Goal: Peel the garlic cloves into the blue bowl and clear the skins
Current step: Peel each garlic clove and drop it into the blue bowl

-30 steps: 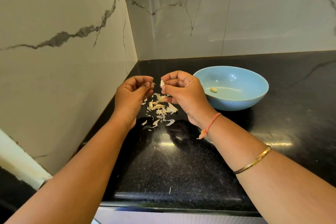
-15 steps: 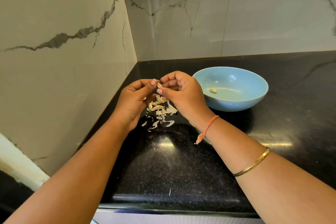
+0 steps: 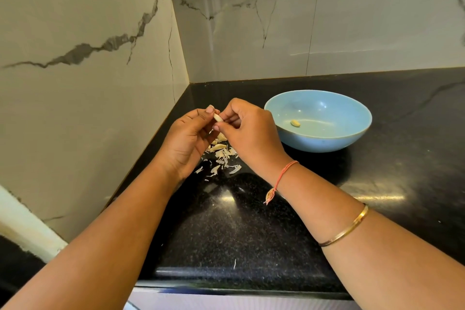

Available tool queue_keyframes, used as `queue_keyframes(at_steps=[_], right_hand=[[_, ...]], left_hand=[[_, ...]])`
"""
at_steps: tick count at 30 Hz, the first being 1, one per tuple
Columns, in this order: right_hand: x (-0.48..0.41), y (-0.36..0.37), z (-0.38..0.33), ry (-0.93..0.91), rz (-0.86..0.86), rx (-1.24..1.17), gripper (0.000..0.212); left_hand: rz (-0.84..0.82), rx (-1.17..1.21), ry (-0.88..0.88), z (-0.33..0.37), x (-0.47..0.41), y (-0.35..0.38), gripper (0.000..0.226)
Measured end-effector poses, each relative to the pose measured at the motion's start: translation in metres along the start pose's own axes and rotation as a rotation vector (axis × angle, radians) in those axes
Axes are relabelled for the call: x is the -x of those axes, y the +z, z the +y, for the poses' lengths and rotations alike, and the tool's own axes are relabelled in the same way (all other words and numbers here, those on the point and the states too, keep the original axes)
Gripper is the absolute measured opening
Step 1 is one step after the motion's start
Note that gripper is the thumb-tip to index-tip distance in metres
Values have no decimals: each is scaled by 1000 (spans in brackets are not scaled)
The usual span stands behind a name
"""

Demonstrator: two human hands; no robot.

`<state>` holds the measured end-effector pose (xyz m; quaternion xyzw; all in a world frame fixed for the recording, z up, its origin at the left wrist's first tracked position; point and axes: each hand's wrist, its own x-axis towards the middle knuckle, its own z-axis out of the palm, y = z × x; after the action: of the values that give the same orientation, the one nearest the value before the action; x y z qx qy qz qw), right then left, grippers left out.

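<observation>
A pale garlic clove [image 3: 218,117] is pinched between the fingertips of my left hand [image 3: 187,141] and my right hand [image 3: 247,133], above the black counter. Both hands meet at the clove, fingers curled round it. Below them lies a scatter of whitish garlic skins [image 3: 221,155], with what look like unpeeled cloves mixed in. The blue bowl [image 3: 352,133] stands to the right of my right hand and holds one peeled clove [image 3: 295,123].
The black granite counter [image 3: 251,229] fills a corner between marble-look walls on the left and at the back. Its front edge [image 3: 239,282] runs below my forearms. A stray skin flake [image 3: 234,264] lies near that edge.
My hands were apart a second ago, with the clove in the right one. They have come together, and now both pinch the clove.
</observation>
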<state>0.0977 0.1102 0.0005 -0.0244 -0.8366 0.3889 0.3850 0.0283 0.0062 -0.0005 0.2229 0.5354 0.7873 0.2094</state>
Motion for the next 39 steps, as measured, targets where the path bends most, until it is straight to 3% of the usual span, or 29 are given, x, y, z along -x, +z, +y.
queue_keyframes(at_steps=[8, 14, 20, 24, 30, 39], right_hand=[[0, -2, -2, -162, 11, 224, 7], [-1, -3, -2, -178, 84, 222, 16], [-3, -5, 2, -138, 110, 130, 15], [-3, -4, 3, -142, 96, 113, 15], [-2, -5, 2, -36, 47, 67, 10], [-5, -9, 2, 181, -115, -367, 5]], left_hand=[[87, -153, 82, 0, 3, 2, 19], [290, -103, 73, 1, 0, 1, 10], [142, -68, 49, 1, 3, 3, 29], [61, -54, 62, -1, 3, 3, 7], [39, 30, 60, 0, 1, 0, 11], [23, 117, 13, 0, -2, -5, 10]])
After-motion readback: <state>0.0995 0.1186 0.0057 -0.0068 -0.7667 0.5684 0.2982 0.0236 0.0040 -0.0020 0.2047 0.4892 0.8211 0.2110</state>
